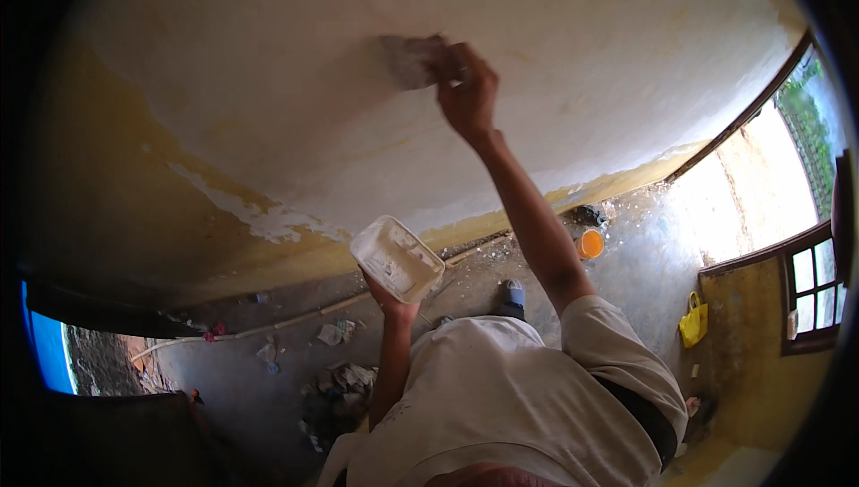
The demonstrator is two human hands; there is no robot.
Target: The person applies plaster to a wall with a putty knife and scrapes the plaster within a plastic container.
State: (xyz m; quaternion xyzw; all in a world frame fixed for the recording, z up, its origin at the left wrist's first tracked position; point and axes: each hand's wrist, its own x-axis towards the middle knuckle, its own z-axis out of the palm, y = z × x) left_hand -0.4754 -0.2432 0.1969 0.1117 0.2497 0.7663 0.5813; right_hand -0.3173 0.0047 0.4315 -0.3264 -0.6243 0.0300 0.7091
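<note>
My right hand (471, 98) is raised to the wall (268, 66), its fingers closed on a scraper with a broad flat blade (407, 61). The blade lies against the pale coated part of the wall, and its outline is somewhat blurred. Lower down, my left hand (394, 301) grips a white rectangular plastic tub (431, 265) from beneath and the side. Whitish putty (394, 263) is smeared over the tub's bottom and inner walls. Old yellow paint (116, 129) shows along the wall's left and lower parts, bordered by a ragged white edge.
An orange bucket (590, 243) stands on the floor near the wall's foot, beside a dark bundle (589, 215). A long pole (313, 312) lies along the wall. Crumpled rubbish (335, 397) is heaped at the left. A yellow bag (693, 320) sits at the right, near a doorway.
</note>
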